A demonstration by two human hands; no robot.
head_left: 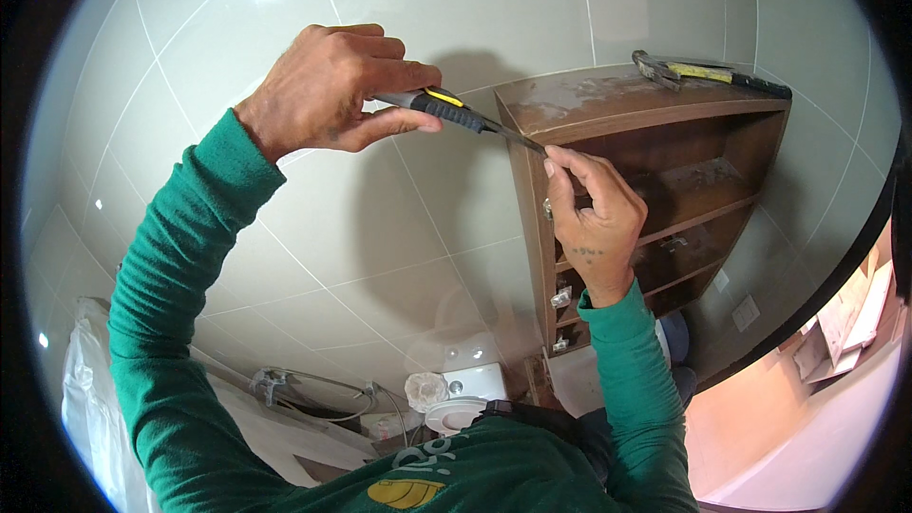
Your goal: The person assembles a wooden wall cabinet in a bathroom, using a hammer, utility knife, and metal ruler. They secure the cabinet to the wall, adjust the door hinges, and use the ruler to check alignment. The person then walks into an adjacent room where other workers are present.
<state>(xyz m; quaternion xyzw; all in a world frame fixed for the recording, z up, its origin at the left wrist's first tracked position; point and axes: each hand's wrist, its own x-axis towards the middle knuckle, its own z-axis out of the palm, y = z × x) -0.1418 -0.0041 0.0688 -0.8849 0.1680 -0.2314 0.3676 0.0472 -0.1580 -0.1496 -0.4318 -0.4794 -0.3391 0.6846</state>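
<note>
Gripping the utility knife [454,113] by its handle just left of the brown cabinet [560,100], yr L hand [347,85] has thumb + fingers closed round it. Yr R hand [598,214], fronting cabinet's L side, has thumb & index near knife's tip; can't tell if pinching. Hammer [708,73] atop cabinet.

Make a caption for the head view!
Left hand grips a utility knife, right hand at its tip, beside a cabinet.

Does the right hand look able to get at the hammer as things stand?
Probably yes: nothing visible blocks the right hand from the hammer atop the brown cabinet, though that hand would first have to leave the tip of the utility knife.
</note>
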